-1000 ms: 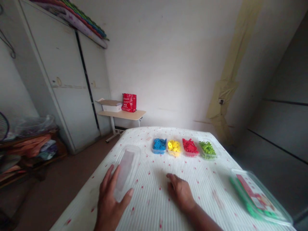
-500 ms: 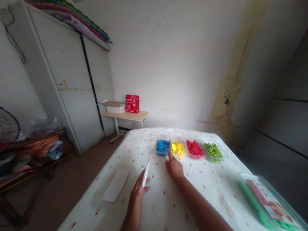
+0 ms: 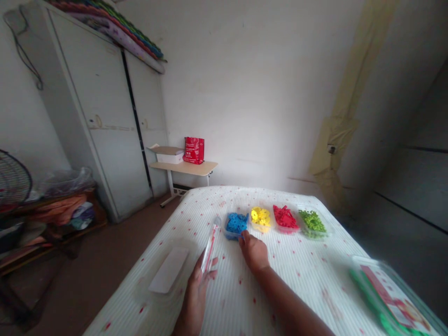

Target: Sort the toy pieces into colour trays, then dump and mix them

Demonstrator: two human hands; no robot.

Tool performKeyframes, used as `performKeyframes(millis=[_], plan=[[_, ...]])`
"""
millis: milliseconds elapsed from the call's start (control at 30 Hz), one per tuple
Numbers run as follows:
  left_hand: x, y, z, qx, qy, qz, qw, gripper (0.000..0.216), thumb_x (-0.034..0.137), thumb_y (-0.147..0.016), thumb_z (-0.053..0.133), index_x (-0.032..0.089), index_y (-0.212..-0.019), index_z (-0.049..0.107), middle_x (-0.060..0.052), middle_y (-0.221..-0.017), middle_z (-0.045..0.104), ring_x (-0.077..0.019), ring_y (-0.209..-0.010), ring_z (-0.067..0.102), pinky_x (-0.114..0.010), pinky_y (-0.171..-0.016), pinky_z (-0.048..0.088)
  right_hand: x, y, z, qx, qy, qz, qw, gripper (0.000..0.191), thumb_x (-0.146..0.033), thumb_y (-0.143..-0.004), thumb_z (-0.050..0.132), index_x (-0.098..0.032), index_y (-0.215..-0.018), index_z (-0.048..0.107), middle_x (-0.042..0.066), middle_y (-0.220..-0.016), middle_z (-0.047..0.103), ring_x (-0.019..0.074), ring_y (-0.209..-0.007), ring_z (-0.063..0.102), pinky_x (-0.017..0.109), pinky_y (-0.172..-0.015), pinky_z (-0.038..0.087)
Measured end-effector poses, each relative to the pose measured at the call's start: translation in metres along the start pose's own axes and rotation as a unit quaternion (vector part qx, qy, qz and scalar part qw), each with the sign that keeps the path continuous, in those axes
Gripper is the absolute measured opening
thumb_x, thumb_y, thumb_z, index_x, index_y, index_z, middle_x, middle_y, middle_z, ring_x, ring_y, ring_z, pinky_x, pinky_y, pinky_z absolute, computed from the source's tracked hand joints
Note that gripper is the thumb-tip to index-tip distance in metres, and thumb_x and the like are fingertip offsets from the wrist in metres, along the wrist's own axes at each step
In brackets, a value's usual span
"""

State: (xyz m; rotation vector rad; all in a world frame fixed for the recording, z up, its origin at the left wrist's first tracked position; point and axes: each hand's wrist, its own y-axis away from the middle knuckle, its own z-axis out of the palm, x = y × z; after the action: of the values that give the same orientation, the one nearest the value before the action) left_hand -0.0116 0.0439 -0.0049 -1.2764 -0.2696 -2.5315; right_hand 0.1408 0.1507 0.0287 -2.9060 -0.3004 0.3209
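Note:
In my left hand (image 3: 196, 284) is a clear plastic lid (image 3: 210, 245), seen nearly edge-on, with a reddish printed strip on it; the fingers and thumb are closed on it. My right hand (image 3: 255, 250) pinches the near rim of a clear tub of blue plastic pieces (image 3: 237, 223). Beside that tub, in a row to the right, stand tubs of yellow flower-shaped pieces (image 3: 261, 216), red pieces (image 3: 285, 217) and light green pieces (image 3: 312, 221). The pinching fingertips are partly hidden.
A clear lid with a white label (image 3: 170, 270) lies at the left of the dotted tablecloth (image 3: 241, 308). At the near right is a labelled clear box with green contents (image 3: 392, 294). Behind stand a small table (image 3: 206, 168) with a red bag (image 3: 193, 150), and a cabinet (image 3: 112, 158).
My right hand has gone from pointing at the blue tub to gripping its rim, and the tub has shifted slightly toward me. The lid in my left hand has turned, showing its red print.

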Motion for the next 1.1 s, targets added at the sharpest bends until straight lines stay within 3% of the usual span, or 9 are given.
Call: performKeyframes(millis=[167,400,567,667,767,867,933,1033,1100], plan=[[0.002,-0.001,-0.003,0.003,0.007,0.005,1.0,0.056,0.053,-0.073,0.053,0.017,-0.115,0.06,-0.012,-0.121,0.059,-0.0321,-0.114,0.05,-0.048,-0.095,0.039,0.007,0.04,-0.013,-0.005,0.0,-0.045,0.999,0.016,-0.026,-0.088,0.045,-0.021,-0.089,0.06,0.005,-0.079,0.071,0.016,-0.069,0.067,0.02,-0.054,0.037],[0.008,-0.002,-0.002,-0.043,-0.051,0.087,0.994,0.055,0.055,-0.071,0.055,0.025,-0.116,0.059,-0.006,-0.121,0.06,-0.0294,-0.117,0.048,-0.044,-0.099,0.036,0.013,0.106,-0.027,-0.001,-0.007,-0.103,0.995,0.013,-0.017,-0.081,0.05,-0.022,-0.078,0.061,0.0,-0.067,0.071,0.0161,-0.059,0.068,0.021,-0.046,0.033],[0.016,0.008,0.004,-0.054,-0.005,0.023,0.998,0.048,0.058,-0.068,0.056,0.021,-0.095,0.07,-0.009,-0.108,0.067,-0.0317,-0.119,0.046,-0.049,-0.104,0.028,0.02,0.138,-0.021,-0.018,-0.027,-0.148,0.988,0.01,-0.02,-0.077,0.054,-0.024,-0.076,0.063,-0.001,-0.065,0.072,0.0181,-0.055,0.068,0.021,-0.041,0.032],[0.031,0.019,0.017,-0.124,0.032,-0.036,0.991,0.056,0.063,-0.066,0.052,0.013,-0.08,0.074,-0.016,-0.103,0.068,-0.0354,-0.12,0.044,-0.049,-0.106,0.024,0.026,0.14,-0.03,-0.03,-0.094,-0.126,0.987,0.012,-0.026,-0.079,0.053,-0.026,-0.08,0.065,0.0,-0.065,0.072,0.0168,-0.054,0.067,0.019,-0.043,0.036],[0.045,0.03,0.034,-0.194,0.112,-0.107,0.969,0.072,0.068,-0.072,0.04,0.006,-0.092,0.072,-0.022,-0.115,0.061,-0.0395,-0.118,0.044,-0.053,-0.103,0.025,0.031,0.127,-0.054,0.021,-0.203,-0.069,0.976,0.023,-0.033,-0.085,0.046,-0.023,-0.097,0.064,0.003,-0.07,0.071,0.0146,-0.055,0.064,0.02,-0.051,0.042],[0.05,0.038,0.047,-0.223,0.197,-0.133,0.945,0.069,0.064,-0.078,0.033,0.011,-0.11,0.065,-0.021,-0.122,0.056,-0.0419,-0.113,0.048,-0.059,-0.096,0.028,0.03,0.104,-0.075,0.072,-0.339,-0.032,0.937,0.033,-0.039,-0.085,0.045,-0.019,-0.109,0.057,0.006,-0.083,0.067,0.012,-0.054,0.058,0.023,-0.053,0.045],[0.047,0.041,0.051,-0.255,0.221,-0.163,0.927,0.062,0.059,-0.081,0.036,0.014,-0.115,0.061,-0.02,-0.121,0.057,-0.0423,-0.112,0.049,-0.06,-0.095,0.029,0.024,0.091,-0.083,0.061,-0.458,-0.008,0.887,0.039,-0.043,-0.083,0.048,-0.019,-0.114,0.05,0.005,-0.087,0.064,0.0097,-0.05,0.053,0.022,-0.048,0.044],[0.04,0.043,0.053,-0.301,0.209,-0.235,0.9,0.062,0.059,-0.08,0.04,0.013,-0.116,0.06,-0.02,-0.119,0.058,-0.041,-0.113,0.049,-0.059,-0.095,0.028,0.011,0.08,-0.086,0.008,-0.612,0.023,0.79,0.049,-0.046,-0.077,0.055,-0.018,-0.115,0.045,0.0,-0.074,0.059,0.0074,-0.044,0.046,0.02,-0.04,0.037],[0.036,0.043,0.053,-0.288,0.182,-0.264,0.902,0.059,0.059,-0.079,0.042,0.014,-0.113,0.062,-0.019,-0.117,0.06,-0.0381,-0.11,0.053,-0.057,-0.094,0.032,0.004,0.077,-0.086,0.0,-0.657,0.047,0.753,0.052,-0.046,-0.073,0.06,-0.017,-0.113,0.045,-0.005,-0.062,0.053,0.0066,-0.04,0.041,0.018,-0.037,0.032]])
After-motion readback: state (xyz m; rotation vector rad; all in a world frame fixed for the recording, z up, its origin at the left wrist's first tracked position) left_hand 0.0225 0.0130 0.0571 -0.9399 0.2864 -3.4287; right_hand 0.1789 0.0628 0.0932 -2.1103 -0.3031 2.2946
